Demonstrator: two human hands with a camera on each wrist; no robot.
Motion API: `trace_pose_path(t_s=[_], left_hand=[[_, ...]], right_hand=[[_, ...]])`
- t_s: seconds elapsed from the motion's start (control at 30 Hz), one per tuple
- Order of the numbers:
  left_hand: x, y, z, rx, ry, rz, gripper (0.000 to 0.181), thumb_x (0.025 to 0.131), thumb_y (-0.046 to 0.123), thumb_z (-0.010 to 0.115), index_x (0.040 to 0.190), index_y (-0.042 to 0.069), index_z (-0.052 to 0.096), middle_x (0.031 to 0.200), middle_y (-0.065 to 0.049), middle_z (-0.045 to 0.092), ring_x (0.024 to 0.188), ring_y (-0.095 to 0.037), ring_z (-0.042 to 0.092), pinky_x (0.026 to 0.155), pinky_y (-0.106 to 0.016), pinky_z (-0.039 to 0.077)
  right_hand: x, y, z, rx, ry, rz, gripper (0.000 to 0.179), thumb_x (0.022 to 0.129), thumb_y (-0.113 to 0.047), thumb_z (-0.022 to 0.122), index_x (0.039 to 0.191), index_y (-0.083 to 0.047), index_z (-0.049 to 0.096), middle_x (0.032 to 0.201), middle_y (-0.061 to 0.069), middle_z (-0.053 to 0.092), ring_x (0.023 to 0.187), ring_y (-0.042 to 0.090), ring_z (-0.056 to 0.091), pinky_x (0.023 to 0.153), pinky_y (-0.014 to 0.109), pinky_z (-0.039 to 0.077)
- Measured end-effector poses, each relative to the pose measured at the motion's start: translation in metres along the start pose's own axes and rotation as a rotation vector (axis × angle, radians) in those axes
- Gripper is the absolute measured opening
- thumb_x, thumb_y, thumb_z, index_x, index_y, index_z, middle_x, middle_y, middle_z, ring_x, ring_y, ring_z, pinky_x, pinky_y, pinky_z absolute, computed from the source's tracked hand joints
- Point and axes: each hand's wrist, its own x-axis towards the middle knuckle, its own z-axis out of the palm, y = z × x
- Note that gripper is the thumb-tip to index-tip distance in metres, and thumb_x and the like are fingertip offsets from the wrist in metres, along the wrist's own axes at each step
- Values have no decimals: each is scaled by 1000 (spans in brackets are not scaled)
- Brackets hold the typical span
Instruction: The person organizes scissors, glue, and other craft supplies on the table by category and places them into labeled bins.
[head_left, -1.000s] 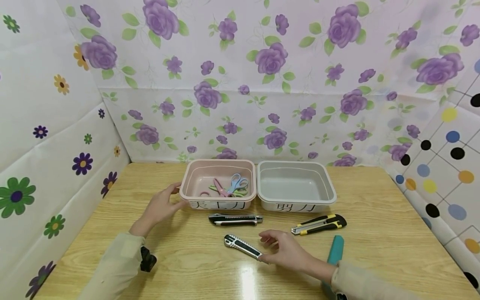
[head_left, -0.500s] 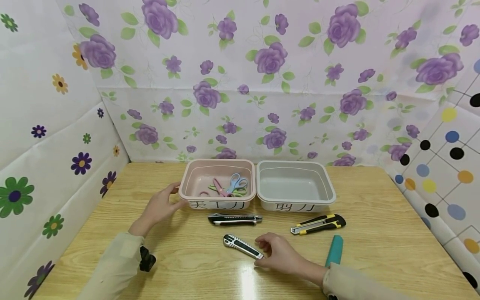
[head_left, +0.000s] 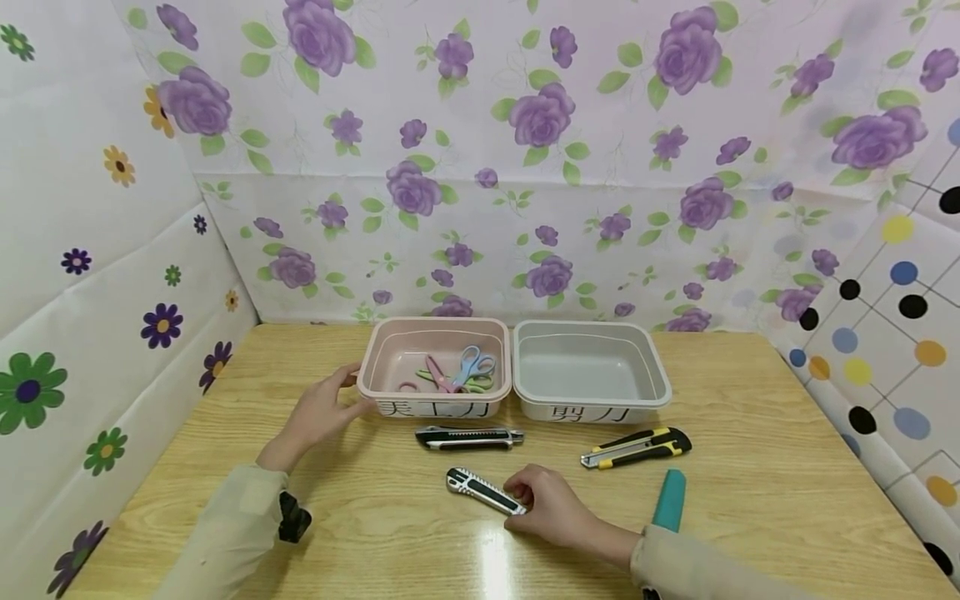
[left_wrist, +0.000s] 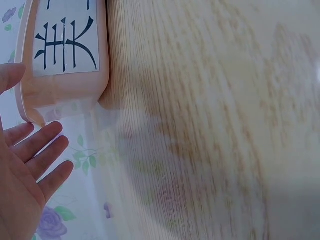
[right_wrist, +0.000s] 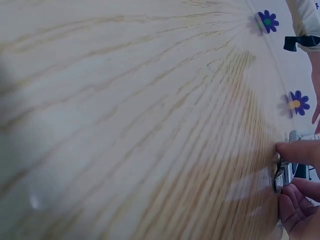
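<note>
My left hand [head_left: 318,418] is at the left end of the pink bin [head_left: 375,362], its fingers fairly straight. In the left wrist view the thumb [left_wrist: 11,76] lies by the bin's rim. With thumb and fingers my right hand [head_left: 551,508] pinches the near end of a silver and black utility knife [head_left: 483,490], which lies on the table. The right wrist view shows that knife [right_wrist: 285,175] between thumb and fingers. Inside the pink bin are blue scissors [head_left: 472,367], pink scissors [head_left: 441,377] and something green beneath them.
A grey bin [head_left: 585,367] stands right of the pink one. In front lie a black and silver utility knife [head_left: 468,438] and a yellow and black one [head_left: 637,448]. A teal object [head_left: 670,500] is partly hidden by the right sleeve. Patterned cloth [head_left: 480,208] surrounds the table.
My right hand has shifted slightly left along the silver and black utility knife and its fingers have closed on the near end. The left hand stays by the pink bin.
</note>
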Motion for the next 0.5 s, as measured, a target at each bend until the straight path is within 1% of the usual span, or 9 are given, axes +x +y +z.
trace_pose_path(t_s=[0.13,0.23,0.37,0.5], left_hand=[[0,-1,0,-1,6,1,71,83,44,62,135,2,39,115,-22,58,109,-40,52,85,-56,42],[-1,-1,0,4,9,3,70,83,43,63,135,2,39,114,-21,59,108,-40,52,85,-56,42],[-1,-1,0,15,8,7,70,83,42,62,135,2,39,115,-22,58,108,-40,52,84,-57,42],[-1,-1,1,14,3,2,70,83,42,62,135,3,39,116,-21,58,109,-40,51,86,-57,41]], right_hand=[[1,-1,1,9,16,-6,21,66,-4,77,84,-2,67,75,-2,56,66,4,51,57,17,45],[1,0,2,16,19,-1,16,68,-2,74,83,-2,68,75,-1,57,65,4,52,57,17,45],[0,0,1,23,24,3,15,69,0,71,84,-2,69,75,0,57,66,5,52,57,17,45],[0,0,0,38,23,-7,16,71,-1,72,87,-2,69,77,0,57,67,6,52,57,17,45]])
